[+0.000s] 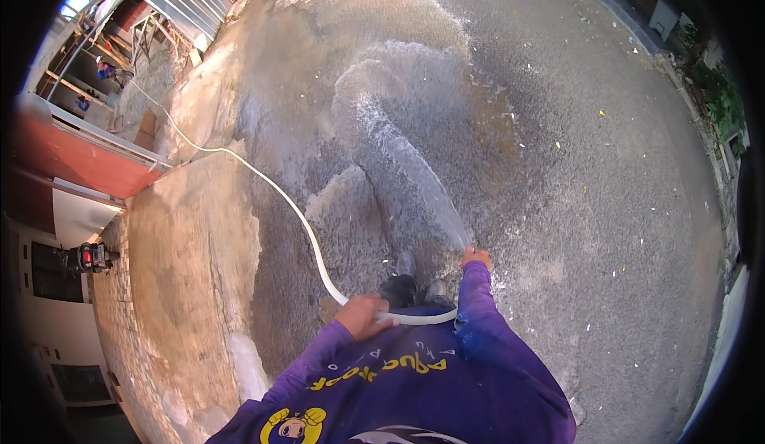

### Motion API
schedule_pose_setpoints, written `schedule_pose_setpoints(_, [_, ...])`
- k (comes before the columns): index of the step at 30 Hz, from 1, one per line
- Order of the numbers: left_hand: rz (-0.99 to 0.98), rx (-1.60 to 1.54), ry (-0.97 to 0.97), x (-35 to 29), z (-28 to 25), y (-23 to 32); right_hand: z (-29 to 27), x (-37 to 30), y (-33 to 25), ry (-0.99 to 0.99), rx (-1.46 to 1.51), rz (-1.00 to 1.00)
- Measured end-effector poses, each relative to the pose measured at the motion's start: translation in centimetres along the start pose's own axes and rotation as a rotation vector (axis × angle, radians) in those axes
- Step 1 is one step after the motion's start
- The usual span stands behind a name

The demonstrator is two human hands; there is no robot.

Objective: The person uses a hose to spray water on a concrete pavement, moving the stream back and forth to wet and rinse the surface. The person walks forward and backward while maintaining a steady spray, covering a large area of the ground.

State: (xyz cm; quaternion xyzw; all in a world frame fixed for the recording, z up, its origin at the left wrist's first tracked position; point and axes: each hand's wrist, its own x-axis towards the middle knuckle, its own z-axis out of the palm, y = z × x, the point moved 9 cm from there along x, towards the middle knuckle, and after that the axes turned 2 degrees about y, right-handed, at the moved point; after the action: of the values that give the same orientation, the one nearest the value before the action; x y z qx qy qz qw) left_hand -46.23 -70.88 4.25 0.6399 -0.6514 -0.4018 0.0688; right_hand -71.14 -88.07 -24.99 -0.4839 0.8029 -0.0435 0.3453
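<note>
A long cream-white hose [296, 211] curves in from the far left and crosses in front of my waist. My left hand [365, 316] is closed round it at the left of my body. Farther out, my right hand [476, 257] is closed at the hose's outlet end; the nozzle itself is hidden by the fingers. From there a jet of water [418, 174] shoots forward and left, breaking into splash on the wet asphalt [398, 69]. Below my hands show my dark boots [406, 264], standing on the wet surface.
A concrete strip [191, 261] runs along the left, beside a red wall [80, 157] and a parked motorbike [89, 257]. Another person [105, 68] stands by a wood-framed structure at the far left. A kerb with plants [717, 93] borders the road's right side.
</note>
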Motion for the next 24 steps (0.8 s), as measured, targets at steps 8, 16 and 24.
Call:
schedule_pose_setpoints(8, [0.029,-0.001,0.014,-0.1,0.0,0.1,0.0,1.0,1.5,0.029,-0.049,0.082])
schedule_pose_setpoints(16, [0.049,-0.021,0.009,0.1,0.4,-0.7,-1.8,1.2,-0.4,0.072,-0.040,-0.007])
schedule_pose_setpoints(24, [0.079,-0.031,0.040,0.3,0.3,-1.3,-2.4,1.1,-0.5,0.077,0.000,0.011])
